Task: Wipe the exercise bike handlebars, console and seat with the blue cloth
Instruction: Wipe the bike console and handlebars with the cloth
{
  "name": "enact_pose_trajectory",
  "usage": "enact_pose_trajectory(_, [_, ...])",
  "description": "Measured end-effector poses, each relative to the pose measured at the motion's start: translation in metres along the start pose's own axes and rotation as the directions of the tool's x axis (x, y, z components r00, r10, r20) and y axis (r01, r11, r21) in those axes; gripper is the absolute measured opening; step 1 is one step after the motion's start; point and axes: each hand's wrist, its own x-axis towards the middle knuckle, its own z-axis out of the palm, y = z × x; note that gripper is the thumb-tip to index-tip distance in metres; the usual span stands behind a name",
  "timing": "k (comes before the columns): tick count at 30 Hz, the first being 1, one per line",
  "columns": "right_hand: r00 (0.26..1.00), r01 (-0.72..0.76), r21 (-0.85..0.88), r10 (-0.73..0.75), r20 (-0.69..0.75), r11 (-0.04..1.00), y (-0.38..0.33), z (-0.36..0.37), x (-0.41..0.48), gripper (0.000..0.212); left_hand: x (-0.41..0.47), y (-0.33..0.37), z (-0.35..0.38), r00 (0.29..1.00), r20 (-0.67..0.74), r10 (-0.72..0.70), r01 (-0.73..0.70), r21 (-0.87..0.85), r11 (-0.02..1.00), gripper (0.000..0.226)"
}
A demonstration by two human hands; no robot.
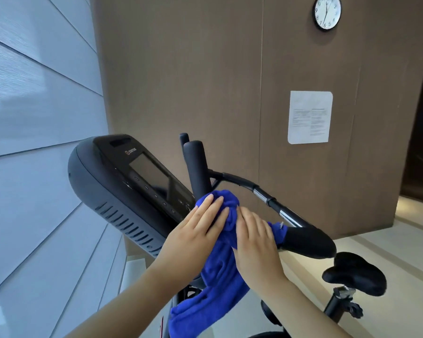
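The blue cloth (220, 272) is bunched over the middle of the black handlebars (279, 211), just below the upright grip (197, 167), and its tail hangs down. My left hand (195, 230) lies on the cloth with straight fingers, next to the console (132, 181). My right hand (254, 242) presses flat on the cloth towards the padded right grip (308, 242). The black seat (357, 272) sits at the lower right, apart from both hands.
A brown panelled wall stands behind the bike with a paper notice (309, 117) and a clock (327, 12). A pale slatted blind (34, 142) fills the left. Light floor lies to the right of the seat post (337, 306).
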Motion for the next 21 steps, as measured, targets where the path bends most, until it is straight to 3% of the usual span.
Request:
enact_pose_trajectory(3, [0.995, 0.054, 0.028, -0.056, 0.077, 0.998, 0.015, -0.006, 0.006, 0.072, 0.009, 0.006, -0.005, 1.0, 0.001, -0.024, 0.024, 0.017, 1.0, 0.061])
enact_pose_trajectory(7, [0.953, 0.212, 0.135, -0.235, 0.193, 0.968, 0.04, -0.012, 0.023, 0.061, 0.027, 0.017, -0.011, 0.995, 0.065, -0.077, 0.075, 0.031, 0.997, 0.061])
enact_pose_trajectory(10, [0.934, 0.254, 0.223, -0.299, 0.195, 0.941, 0.057, -0.02, 0.035, 0.046, 0.034, 0.022, -0.012, 0.985, 0.087, -0.152, 0.15, 0.028, 0.988, 0.069])
enact_pose_trajectory(12, [0.942, 0.244, 0.255, -0.291, 0.168, 0.936, 0.07, -0.026, 0.043, 0.039, 0.039, 0.026, -0.015, 0.974, 0.027, -0.226, 0.225, 0.016, 0.974, 0.061])
enact_pose_trajectory(14, [0.957, 0.223, 0.24, -0.259, 0.133, 0.945, 0.083, -0.029, 0.053, 0.052, 0.044, 0.035, -0.015, 0.955, -0.024, -0.295, 0.296, -0.001, 0.955, 0.053])
enact_pose_trajectory(16, [0.957, 0.223, 0.237, -0.259, 0.133, 0.945, 0.092, -0.03, 0.056, 0.069, 0.052, 0.048, -0.01, 0.964, 0.03, -0.263, 0.264, -0.02, 0.964, 0.052])
enact_pose_trajectory(19, [0.929, 0.219, 0.402, -0.316, 0.192, 0.889, 0.097, -0.024, 0.038, 0.06, 0.058, 0.063, -0.005, 0.96, 0.177, -0.217, 0.226, -0.032, 0.974, 0.056])
enact_pose_trajectory(21, [0.906, 0.263, 0.407, -0.369, 0.208, 0.875, 0.1, -0.015, 0.021, 0.061, 0.058, 0.064, -0.005, 0.956, 0.208, -0.205, 0.221, -0.055, 0.974, 0.056])
